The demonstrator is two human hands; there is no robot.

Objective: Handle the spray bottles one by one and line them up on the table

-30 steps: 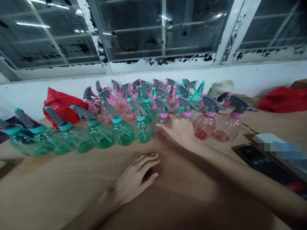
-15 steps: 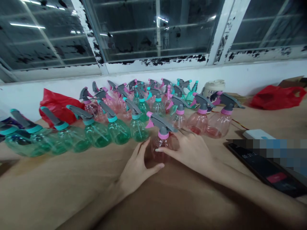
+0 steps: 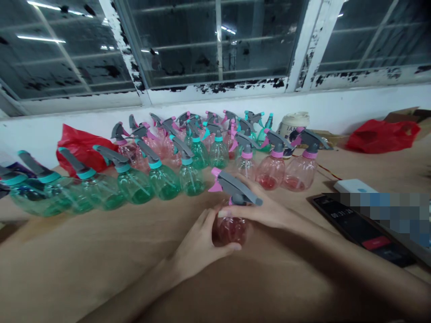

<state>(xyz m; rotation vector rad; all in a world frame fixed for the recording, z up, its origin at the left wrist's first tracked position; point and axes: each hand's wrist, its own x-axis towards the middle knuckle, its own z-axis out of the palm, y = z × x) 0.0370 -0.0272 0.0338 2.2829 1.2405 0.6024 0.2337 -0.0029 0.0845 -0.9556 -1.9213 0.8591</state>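
Crowding the table (image 3: 111, 251) toward its far edge: spray bottles (image 3: 164, 183); left hand (image 3: 198, 242) low, right hand (image 3: 266, 210) higher, clasping a pink bottle (image 3: 233, 229)

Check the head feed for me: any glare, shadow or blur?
Head view: light streaks show in the window panes; head view, a dark shadow spreads over the table below the right forearm; head view, the held pink spray bottle looks slightly soft, and blocky pixels mask an area beside the phone.

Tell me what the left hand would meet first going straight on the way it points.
The pink spray bottle in the right hand; the left hand seems to touch it, though depth leaves contact uncertain.
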